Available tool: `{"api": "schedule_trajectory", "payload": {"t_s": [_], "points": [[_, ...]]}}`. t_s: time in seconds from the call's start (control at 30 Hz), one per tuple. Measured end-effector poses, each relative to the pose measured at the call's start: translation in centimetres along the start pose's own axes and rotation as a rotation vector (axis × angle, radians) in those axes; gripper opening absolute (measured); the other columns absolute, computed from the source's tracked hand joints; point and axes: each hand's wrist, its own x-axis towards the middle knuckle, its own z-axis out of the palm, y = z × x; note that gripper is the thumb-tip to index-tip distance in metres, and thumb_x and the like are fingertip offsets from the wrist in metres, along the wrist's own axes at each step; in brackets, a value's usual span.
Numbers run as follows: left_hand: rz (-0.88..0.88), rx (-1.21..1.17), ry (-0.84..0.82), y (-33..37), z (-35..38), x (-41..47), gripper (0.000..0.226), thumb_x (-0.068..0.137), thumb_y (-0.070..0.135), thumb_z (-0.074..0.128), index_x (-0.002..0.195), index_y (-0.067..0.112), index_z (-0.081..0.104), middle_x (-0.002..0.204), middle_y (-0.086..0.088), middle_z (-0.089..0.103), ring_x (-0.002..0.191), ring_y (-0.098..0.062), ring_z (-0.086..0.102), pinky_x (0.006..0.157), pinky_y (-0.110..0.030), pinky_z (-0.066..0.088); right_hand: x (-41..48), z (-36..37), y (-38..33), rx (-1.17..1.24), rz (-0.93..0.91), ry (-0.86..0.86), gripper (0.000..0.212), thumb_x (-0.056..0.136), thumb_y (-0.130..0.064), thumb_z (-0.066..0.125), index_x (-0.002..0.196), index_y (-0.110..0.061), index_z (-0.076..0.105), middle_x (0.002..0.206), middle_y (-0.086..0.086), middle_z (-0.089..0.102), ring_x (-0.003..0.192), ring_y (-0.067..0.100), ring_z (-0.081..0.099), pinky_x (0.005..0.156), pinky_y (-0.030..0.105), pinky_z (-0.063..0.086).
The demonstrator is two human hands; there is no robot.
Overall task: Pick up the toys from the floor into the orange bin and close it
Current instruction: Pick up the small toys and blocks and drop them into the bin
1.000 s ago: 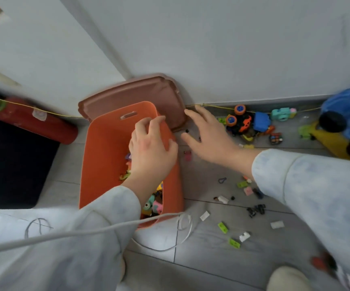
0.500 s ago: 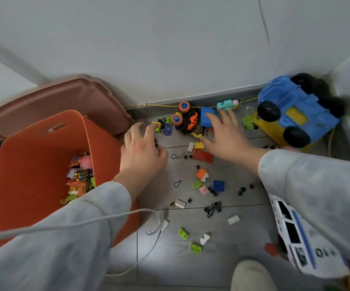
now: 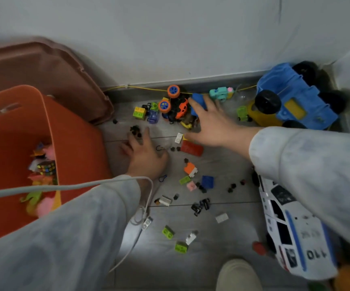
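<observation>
The orange bin [image 3: 73, 131] stands open at the left with several toys in it, among them a puzzle cube [image 3: 46, 167]. Its brownish lid [image 3: 43, 66] leans on the wall behind. My left hand [image 3: 146, 156] lies spread on the floor just right of the bin, fingers by small black pieces [image 3: 135, 130]. My right hand [image 3: 214, 122] reaches, fingers apart, over a blue block [image 3: 199, 101] and an orange-and-black toy car [image 3: 178, 108] by the wall; it holds nothing. A red brick [image 3: 192, 148] lies between my hands.
Small bricks and black bits are strewn over the grey floor. A big blue and yellow truck [image 3: 293, 101] fills the right corner. A white police car [image 3: 289, 229] lies under my right sleeve. A teal toy [image 3: 219, 93] sits by the skirting. A white cable [image 3: 136, 234] trails down. My shoe [image 3: 239, 276] is at the bottom.
My view swung right from the bin to the toys. My left hand came off the bin rim down to the floor. My right hand reached further to the cluster by the wall.
</observation>
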Motion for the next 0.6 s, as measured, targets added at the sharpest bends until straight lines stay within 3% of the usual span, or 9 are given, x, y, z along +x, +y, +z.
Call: {"api": "schedule_trajectory", "payload": {"t_s": [0.13, 0.23, 0.33, 0.43, 0.53, 0.6], "points": [[0.291, 0.014, 0.097, 0.4, 0.3, 0.2, 0.093, 0.082, 0.046, 0.067, 0.156, 0.028, 0.013, 0.159, -0.027, 0.001, 0.144, -0.049, 0.008, 0.116, -0.06, 0.021, -0.9, 0.9, -0.5, 0.031, -0.067, 0.055, 0.104, 0.079, -0.061, 0.069, 0.158, -0.032, 0.008, 0.163, 0.017, 0.002, 0.144, 0.047, 0.022, 0.115, 0.049, 0.033], [0.34, 0.102, 0.179, 0.6, -0.3, 1.6, 0.108, 0.071, 0.068, 0.067, 0.155, 0.029, 0.011, 0.159, -0.026, 0.002, 0.143, -0.05, 0.01, 0.113, -0.064, 0.023, -1.5, 1.3, 0.1, -0.005, -0.135, 0.129, 0.109, 0.072, -0.07, 0.07, 0.156, -0.034, 0.01, 0.158, 0.013, 0.012, 0.14, 0.044, 0.026, 0.11, 0.056, 0.038], [0.319, 0.218, 0.095, 1.1, -1.1, 3.5, 0.129, 0.056, 0.093, 0.055, 0.155, 0.032, -0.001, 0.162, -0.015, -0.017, 0.147, -0.047, -0.012, 0.109, -0.071, 0.012, -1.7, 1.3, 0.5, 0.004, -0.038, 0.071, 0.128, 0.06, -0.082, 0.07, 0.154, -0.042, -0.006, 0.163, 0.005, -0.006, 0.148, 0.04, 0.009, 0.111, 0.062, 0.032], [0.346, 0.233, 0.034, 1.1, -0.8, 4.3, 0.131, 0.054, 0.097, 0.047, 0.156, 0.031, -0.003, 0.162, -0.009, -0.024, 0.146, -0.046, -0.021, 0.108, -0.073, 0.012, -1.7, 1.9, -0.4, -0.023, 0.0, -0.018, 0.141, 0.052, -0.082, 0.075, 0.151, -0.046, -0.02, 0.164, 0.005, -0.021, 0.152, 0.038, 0.004, 0.112, 0.065, 0.023], [0.384, 0.291, 0.155, 0.7, 0.7, 2.8, 0.111, 0.071, 0.086, 0.044, 0.154, 0.017, 0.022, 0.163, -0.015, 0.006, 0.145, -0.049, 0.008, 0.105, -0.066, 0.029, -2.4, 3.6, -1.4, -0.087, -0.045, 0.034, 0.141, 0.055, -0.073, 0.08, 0.153, -0.042, -0.016, 0.163, 0.012, -0.018, 0.149, 0.04, 0.013, 0.108, 0.062, 0.03], [0.395, 0.284, 0.249, 0.0, 1.7, 1.9, 0.092, 0.079, 0.075, 0.047, 0.144, 0.011, 0.042, 0.153, -0.021, 0.03, 0.131, -0.049, 0.032, 0.097, -0.059, 0.038, -3.1, 5.0, -1.6, -0.079, -0.099, 0.093, 0.129, 0.063, -0.061, 0.083, 0.155, -0.039, -0.004, 0.163, 0.015, -0.013, 0.142, 0.043, 0.022, 0.105, 0.058, 0.04]]}}
